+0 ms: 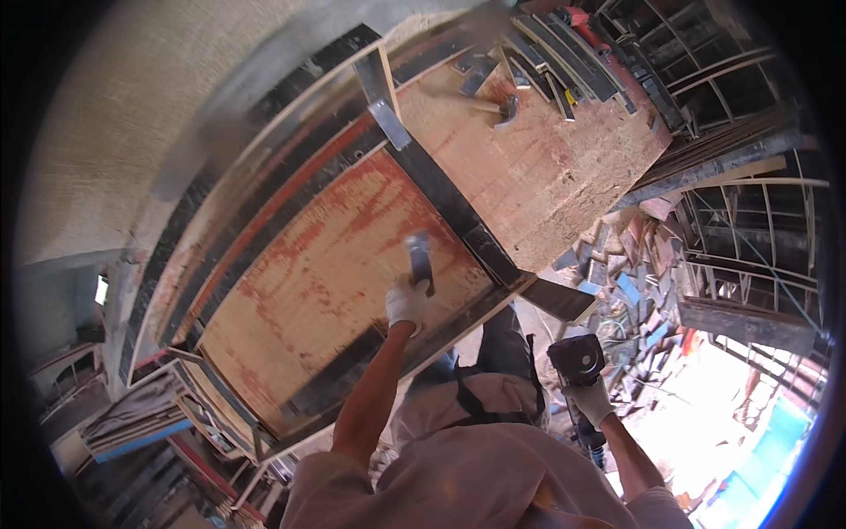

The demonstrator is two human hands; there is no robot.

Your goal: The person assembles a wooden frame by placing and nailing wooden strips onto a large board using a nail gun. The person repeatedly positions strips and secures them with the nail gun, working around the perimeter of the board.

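My left hand (406,304), in a white glove, is closed round one end of a short dark strip (420,262), probably a wood offcut, its far end pale and blurred. It is held over the red-stained plywood panel (300,300), which dark-faced wooden strips frame. My right hand (592,401), also gloved, grips a black power tool (577,357) that looks like a nail gun, beside my body and off the bench's near edge. A dark crosspiece (441,198) crosses the bench between the panel and the bare board (546,176).
A hammer (507,109) lies on the far board, near stacked wood strips (564,57) and a red tool (589,31). One dark board end (557,300) juts past the near edge. Scrap wood (630,286) litters the floor at right; a wall (132,115) rises beyond the bench.
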